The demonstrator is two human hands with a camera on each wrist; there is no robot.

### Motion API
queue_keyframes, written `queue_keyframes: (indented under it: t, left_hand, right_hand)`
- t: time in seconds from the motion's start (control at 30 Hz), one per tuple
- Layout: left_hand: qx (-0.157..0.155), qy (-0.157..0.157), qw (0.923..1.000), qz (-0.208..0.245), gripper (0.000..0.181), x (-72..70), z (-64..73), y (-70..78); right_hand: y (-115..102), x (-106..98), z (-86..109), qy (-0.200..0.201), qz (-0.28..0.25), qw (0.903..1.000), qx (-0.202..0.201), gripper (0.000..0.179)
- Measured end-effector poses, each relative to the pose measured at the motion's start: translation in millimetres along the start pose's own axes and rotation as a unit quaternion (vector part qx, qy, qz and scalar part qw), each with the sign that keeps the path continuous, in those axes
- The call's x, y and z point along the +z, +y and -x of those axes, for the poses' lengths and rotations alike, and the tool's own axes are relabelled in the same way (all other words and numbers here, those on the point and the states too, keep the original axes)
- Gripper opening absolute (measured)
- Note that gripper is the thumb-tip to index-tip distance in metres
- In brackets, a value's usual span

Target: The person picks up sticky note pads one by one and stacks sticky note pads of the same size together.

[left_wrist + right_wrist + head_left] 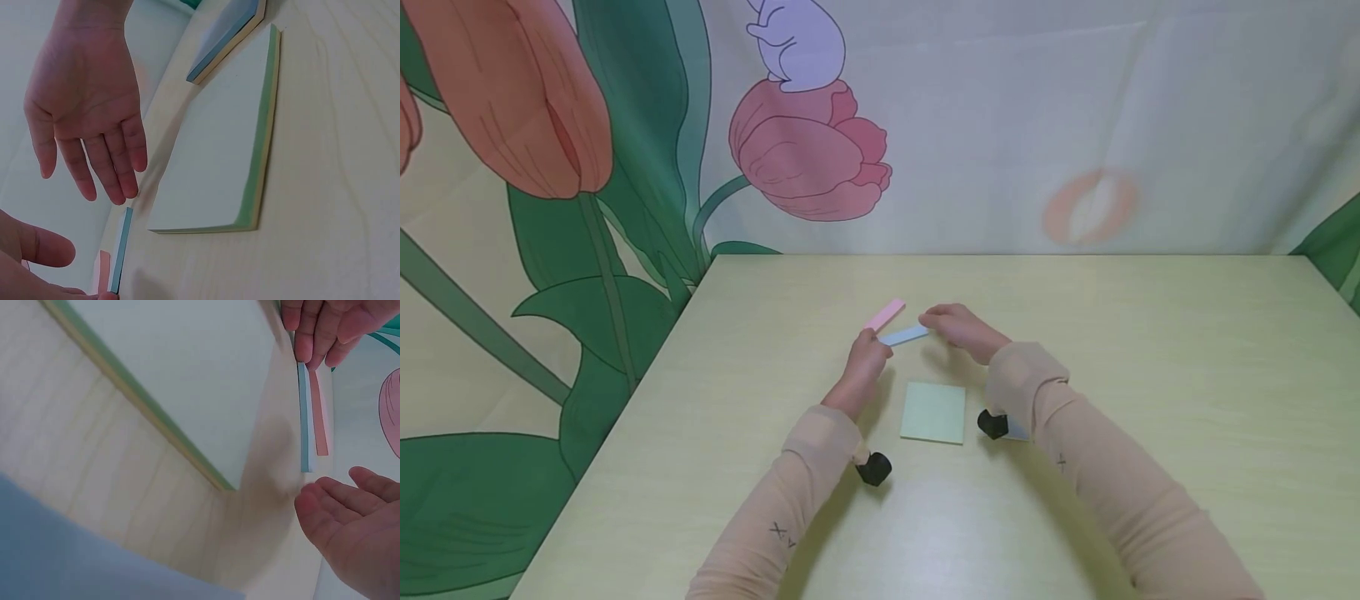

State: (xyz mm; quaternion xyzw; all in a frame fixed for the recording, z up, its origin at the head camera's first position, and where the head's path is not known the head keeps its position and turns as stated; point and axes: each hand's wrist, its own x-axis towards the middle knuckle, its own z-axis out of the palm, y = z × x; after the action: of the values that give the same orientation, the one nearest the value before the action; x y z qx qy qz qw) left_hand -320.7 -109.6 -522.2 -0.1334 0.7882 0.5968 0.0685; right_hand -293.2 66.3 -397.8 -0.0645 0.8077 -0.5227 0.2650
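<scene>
A narrow light-blue sticky-note pad (904, 336) lies on the table between both hands. My left hand (865, 364) is at its left end; in the right wrist view the left fingertips (304, 349) touch that end, fairly straight. Just off the other end is my right hand (964, 330), its loosely extended fingers (110, 165) holding nothing in the left wrist view. Behind the blue pad lies a narrow pink pad (885, 314), slanted. Nearer the front, a square pale-green sticky-note pad (932, 413) lies flat.
Another blue pad (1018, 429) lies right of the green one, partly hidden under the right forearm. Small black cameras (874, 469) hang at both wrists. A curtain printed with flowers (808, 158) stands behind the table's (1187, 358) far edge.
</scene>
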Motion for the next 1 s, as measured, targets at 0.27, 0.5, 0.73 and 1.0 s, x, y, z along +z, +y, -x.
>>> queue_keyframes:
  t: [0.27, 0.5, 0.73, 1.0]
  left_hand:
    - [-0.015, -0.004, 0.9999, 0.005, 0.048, 3.2, -18.0, -13.9]
    - [-0.016, 0.005, 0.9998, 0.001, 0.060, 3.8, 3.6, 5.1]
    - [-0.009, -0.008, 0.9996, -0.027, 0.043, 4.5, 4.7, 5.6]
    - [-0.034, -0.042, 0.9985, 0.003, 0.062, -6.0, 92.2, 76.3]
  right_hand:
    - [6, 1, -5.4, 0.002, -0.008, 0.9998, 0.021, 0.049]
    - [5, -1, -0.9, -0.011, -0.011, 0.9997, 0.019, 0.049]
    - [7, -6, 3.6, -0.023, -0.010, 0.9997, 0.008, 0.039]
    - [13, -17, 6.7, -0.031, 0.001, 0.9992, 0.023, 0.048]
